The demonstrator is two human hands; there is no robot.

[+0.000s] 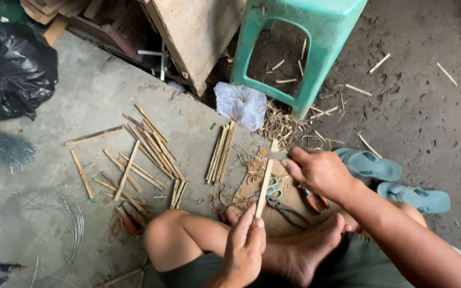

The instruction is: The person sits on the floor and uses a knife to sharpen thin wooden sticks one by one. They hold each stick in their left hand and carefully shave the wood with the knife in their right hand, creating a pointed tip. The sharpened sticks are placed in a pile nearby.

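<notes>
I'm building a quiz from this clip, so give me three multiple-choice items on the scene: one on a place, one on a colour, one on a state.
1. Where does the plastic stool stand?
A. Beyond the hands
B. On the person's lap
C. On the wire coil

2. What colour are the sandals?
A. Red
B. Teal
C. Black

3. How is the bamboo strip held?
A. Lying loose on the floor
B. Bent double
C. Gripped at its lower end by the left hand

Answers: 1 A, it stands farther off on the ground; 2 B, both look teal; 3 C, while the right hand sets a blade near its top.
</notes>
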